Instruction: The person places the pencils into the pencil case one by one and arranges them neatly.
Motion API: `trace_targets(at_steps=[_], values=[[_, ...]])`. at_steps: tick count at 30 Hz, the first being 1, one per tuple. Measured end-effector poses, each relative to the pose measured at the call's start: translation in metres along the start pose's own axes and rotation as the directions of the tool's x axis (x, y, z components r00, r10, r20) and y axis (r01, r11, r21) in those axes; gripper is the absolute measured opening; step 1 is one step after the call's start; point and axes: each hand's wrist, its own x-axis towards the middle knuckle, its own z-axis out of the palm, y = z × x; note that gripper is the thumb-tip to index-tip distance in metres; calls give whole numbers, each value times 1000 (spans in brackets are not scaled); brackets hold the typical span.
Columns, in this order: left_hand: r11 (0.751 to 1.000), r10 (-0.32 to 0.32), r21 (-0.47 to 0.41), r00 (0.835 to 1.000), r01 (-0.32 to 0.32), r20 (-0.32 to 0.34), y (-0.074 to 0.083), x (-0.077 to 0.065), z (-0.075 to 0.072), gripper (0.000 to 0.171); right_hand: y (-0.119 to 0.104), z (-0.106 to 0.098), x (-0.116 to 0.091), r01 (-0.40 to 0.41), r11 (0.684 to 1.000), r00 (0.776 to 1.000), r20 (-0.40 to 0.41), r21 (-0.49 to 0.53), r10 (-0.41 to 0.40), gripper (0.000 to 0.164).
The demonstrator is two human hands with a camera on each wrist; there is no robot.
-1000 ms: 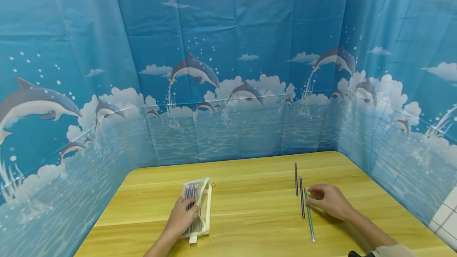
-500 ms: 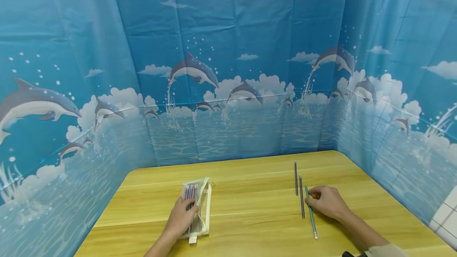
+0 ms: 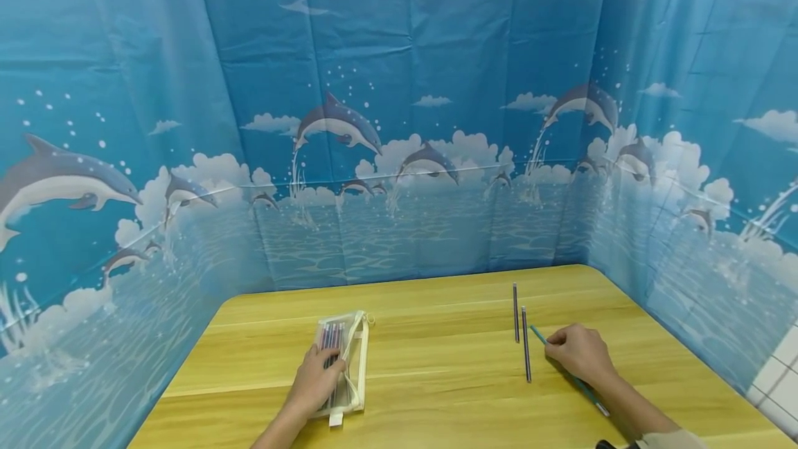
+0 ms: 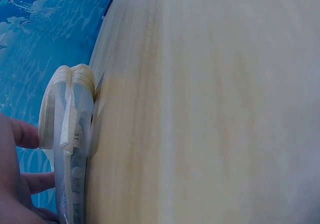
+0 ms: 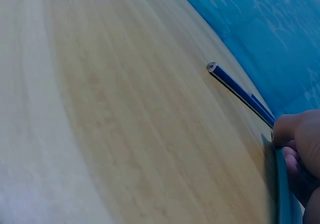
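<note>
A translucent pencil pouch [image 3: 360, 383] with cream edging lies on the left of the table, several dark striped pencils [image 3: 334, 333] inside. My left hand [image 3: 316, 376] rests on it, fingers and thumb spread over the top; in the left wrist view two fingertips touch the pouch [image 4: 72, 184] from above. On the right, my right hand [image 3: 580, 353] pinches a teal pencil [image 3: 589, 393] between thumb and fingers. The pencil slants under the hand, its eraser end toward the wrist. Two dark pencils [image 3: 526, 348] lie just left of that hand, roughly lined up one beyond the other.
The yellow wood-grain table [image 3: 436, 359] has rounded far corners. A blue dolphin-print curtain [image 3: 399, 227] hangs along its back and sides. White tiles [image 3: 776, 376] show at the far right.
My right hand has taken hold of the teal pencil and turned it, its eraser end swinging right under the wrist. The left hand and pouch have stayed put.
</note>
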Motion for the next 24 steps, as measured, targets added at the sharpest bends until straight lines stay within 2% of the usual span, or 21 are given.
trace_targets(at_steps=[6,10,15,18,24], values=[[1000,-11,-2,1000,11,8,-2,-1,3,53,6,-2,-4,-60,993,998,5,103,60,18],[1000,-5,3,1000,5,-1,-2,-1,3,53,6,-5,-5,-62,981,998,24,183,59,24],[1000,4,1,1000,-4,-7,-1,0,1,53,2,-8,-2,-52,946,997,77,319,29,30],[1000,10,-2,1000,-10,-7,-1,0,0,53,-1,-11,0,-78,917,993,110,392,38,32],[1000,16,-11,1000,-16,-14,-3,1,0,52,-12,-15,4,-117,882,984,171,457,41,36]])
